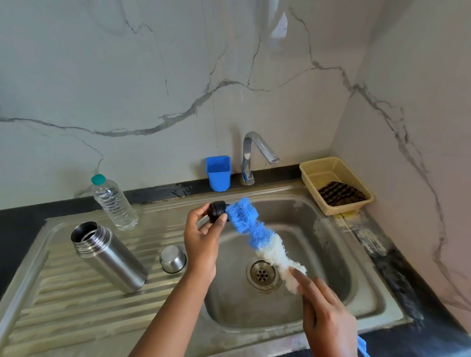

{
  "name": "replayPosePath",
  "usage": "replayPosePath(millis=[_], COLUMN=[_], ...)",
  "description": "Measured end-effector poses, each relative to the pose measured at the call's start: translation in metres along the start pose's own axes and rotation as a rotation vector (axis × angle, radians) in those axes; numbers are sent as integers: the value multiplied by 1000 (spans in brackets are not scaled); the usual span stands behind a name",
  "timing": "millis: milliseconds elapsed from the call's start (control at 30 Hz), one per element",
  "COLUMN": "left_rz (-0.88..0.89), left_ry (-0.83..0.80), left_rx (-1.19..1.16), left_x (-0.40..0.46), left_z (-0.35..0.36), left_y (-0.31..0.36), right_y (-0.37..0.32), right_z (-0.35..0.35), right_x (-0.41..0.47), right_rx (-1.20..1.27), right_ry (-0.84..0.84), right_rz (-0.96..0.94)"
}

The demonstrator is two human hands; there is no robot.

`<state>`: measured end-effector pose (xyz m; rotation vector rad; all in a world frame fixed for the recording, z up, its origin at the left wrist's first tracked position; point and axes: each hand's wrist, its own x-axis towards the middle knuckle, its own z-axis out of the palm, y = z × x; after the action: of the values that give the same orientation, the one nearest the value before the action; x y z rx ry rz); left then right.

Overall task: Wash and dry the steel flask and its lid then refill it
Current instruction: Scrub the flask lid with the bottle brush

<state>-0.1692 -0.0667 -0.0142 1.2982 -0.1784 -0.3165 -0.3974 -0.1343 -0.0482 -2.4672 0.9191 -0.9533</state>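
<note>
1. The scene is lit evenly and brightly by soft daylight; its source cannot be told.
2. A pale window-shaped reflection is seen high on the marble wall (pixel 278 24).
3. Glare is carried by the tap (pixel 257 148) and the steel flask (pixel 109 256).
4. Only faint, soft shadows are cast in the sink (pixel 336 257).
5. Straight lines are bowed toward the edges by the wide lens.
6. Slight softness is seen at the frame corners.
</note>
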Motion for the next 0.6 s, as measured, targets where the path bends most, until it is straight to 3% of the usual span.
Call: replayPosePath(millis=[167,367,600], left_rz=[7,16,-1], left_ry=[-69,-22,-163], left_rx=[46,-36,-16], left_x=[-13,-8,-15], left_z=[0,-9,-18], left_y=[-9,-1,-3], right_y=[-1,-6,-7], right_z=[-3,-6,-8], right_x=[12,-8,10], right_rx=[-9,-4,0], right_ry=[-35,-34,-71], right_rz=[50,-57,32])
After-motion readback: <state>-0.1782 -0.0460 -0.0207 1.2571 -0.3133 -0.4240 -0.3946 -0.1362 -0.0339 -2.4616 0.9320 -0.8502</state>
